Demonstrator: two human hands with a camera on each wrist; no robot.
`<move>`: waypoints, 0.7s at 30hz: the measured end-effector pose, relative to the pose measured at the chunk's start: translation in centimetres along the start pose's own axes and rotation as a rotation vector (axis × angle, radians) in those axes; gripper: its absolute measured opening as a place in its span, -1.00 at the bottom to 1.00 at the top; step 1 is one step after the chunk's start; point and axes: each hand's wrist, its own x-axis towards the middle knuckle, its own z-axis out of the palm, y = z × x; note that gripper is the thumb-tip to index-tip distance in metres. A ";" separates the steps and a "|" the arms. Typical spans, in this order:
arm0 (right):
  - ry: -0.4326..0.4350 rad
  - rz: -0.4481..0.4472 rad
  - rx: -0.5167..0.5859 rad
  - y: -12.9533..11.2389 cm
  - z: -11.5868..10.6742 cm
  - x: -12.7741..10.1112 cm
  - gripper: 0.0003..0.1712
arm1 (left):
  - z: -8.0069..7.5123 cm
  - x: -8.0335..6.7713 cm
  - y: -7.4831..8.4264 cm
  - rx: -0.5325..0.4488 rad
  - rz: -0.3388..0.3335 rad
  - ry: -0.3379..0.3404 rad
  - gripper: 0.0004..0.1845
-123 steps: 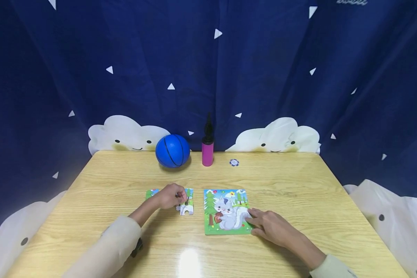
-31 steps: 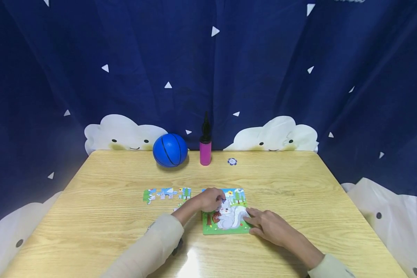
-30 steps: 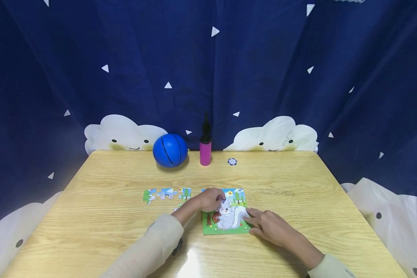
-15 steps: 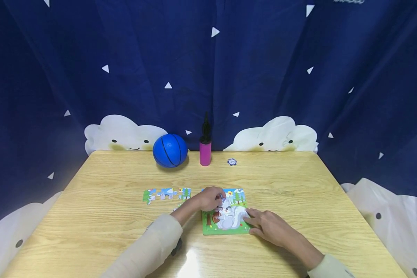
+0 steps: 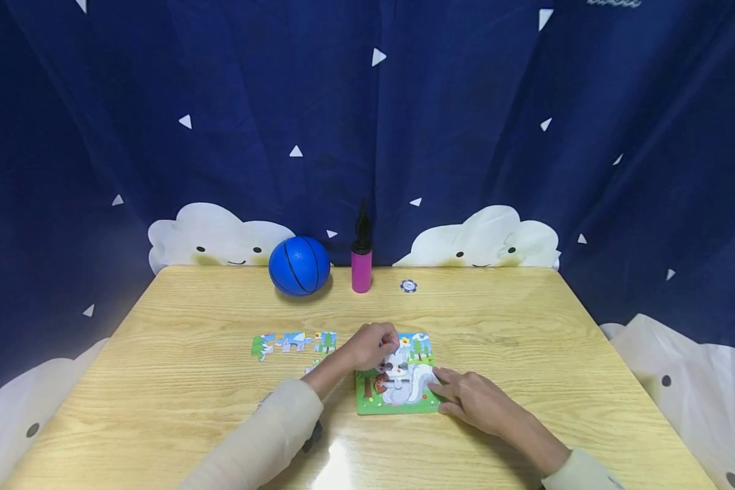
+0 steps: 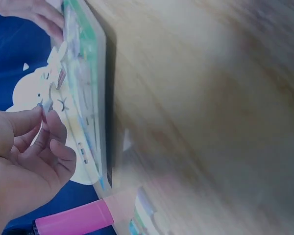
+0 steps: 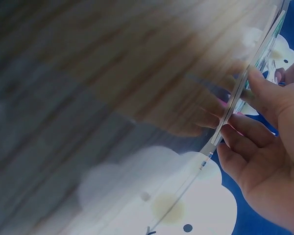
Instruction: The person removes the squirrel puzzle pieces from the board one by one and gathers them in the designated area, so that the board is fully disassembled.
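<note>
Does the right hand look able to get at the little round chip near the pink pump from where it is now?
Probably yes. The right hand rests at the puzzle board, and only bare table lies between it and the chip; nothing blocks that path.

Count of things on the table

One wooden table (image 5: 527, 354) carries one squirrel puzzle board (image 5: 398, 398) near its middle, one row of loose puzzle pieces (image 5: 292, 341) at about 9 o'clock from the board (their number is too small to tell), one blue ball (image 5: 299, 265) at 11 o'clock, one pink pump (image 5: 361, 262) at 12 o'clock, and one small round token (image 5: 408, 286) just right of the pump. Two hands: left hand (image 5: 372, 347), right hand (image 5: 474, 400).
</note>
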 end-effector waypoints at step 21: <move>-0.007 -0.001 0.004 -0.2 -0.2 0.1 -0.53 | -4.7 -3.0 -2.4 0.009 0.040 0.050 -0.92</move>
